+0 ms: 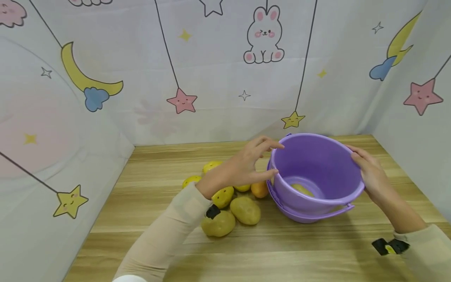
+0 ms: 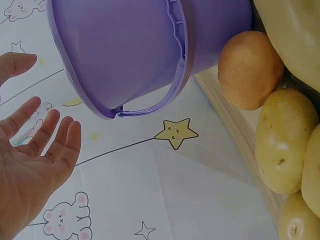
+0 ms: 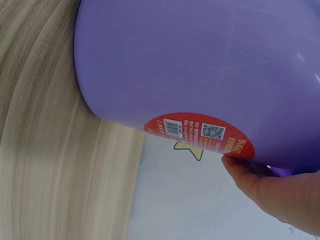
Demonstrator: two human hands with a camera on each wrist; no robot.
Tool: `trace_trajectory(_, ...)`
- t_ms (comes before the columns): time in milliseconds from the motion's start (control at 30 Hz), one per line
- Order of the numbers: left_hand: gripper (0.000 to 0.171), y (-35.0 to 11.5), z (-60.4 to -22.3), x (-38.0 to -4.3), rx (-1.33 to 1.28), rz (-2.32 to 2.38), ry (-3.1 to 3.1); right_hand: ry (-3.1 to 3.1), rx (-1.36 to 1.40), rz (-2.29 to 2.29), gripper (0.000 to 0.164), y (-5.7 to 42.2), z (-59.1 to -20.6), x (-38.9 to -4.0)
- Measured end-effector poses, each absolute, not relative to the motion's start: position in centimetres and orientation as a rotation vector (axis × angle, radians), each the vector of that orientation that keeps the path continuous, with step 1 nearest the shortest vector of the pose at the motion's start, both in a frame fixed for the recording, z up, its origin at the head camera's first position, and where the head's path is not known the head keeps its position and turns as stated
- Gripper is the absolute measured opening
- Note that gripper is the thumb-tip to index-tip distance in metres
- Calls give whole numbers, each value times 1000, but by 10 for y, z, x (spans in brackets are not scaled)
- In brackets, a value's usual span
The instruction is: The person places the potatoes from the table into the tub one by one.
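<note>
A purple bucket stands at the right on the wooden table, its mouth turned toward the head camera. One potato lies at its bottom. My right hand grips the bucket's right rim, the thumb on the near side; the right wrist view shows only part of this hand. My left hand is at the left rim with fingers spread and holds nothing. Beneath the left wrist are several potatoes, some yellow, some browner, and a round orange-brown item beside the bucket.
The bucket's handle hangs down around its near side. A red label is on the outer wall. White cloth printed with stars, moons and a rabbit encloses the back and sides of the table.
</note>
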State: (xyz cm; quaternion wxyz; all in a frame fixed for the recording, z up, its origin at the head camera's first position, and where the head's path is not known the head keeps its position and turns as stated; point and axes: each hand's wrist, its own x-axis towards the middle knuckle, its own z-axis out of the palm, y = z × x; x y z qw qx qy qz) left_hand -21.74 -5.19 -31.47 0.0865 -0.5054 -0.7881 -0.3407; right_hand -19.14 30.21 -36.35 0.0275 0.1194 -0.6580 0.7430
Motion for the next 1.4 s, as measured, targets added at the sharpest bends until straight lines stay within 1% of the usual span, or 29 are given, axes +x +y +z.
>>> trace_trajectory(800,49,-92,-325,-219,-1357,-900,-2472,-2010,399,2333,35,305,-363,-191)
trace_trajectory(1400,48,-131,-348,-217,-1217,-776,-2595,-2068,372,2268,32,303,-365,-192)
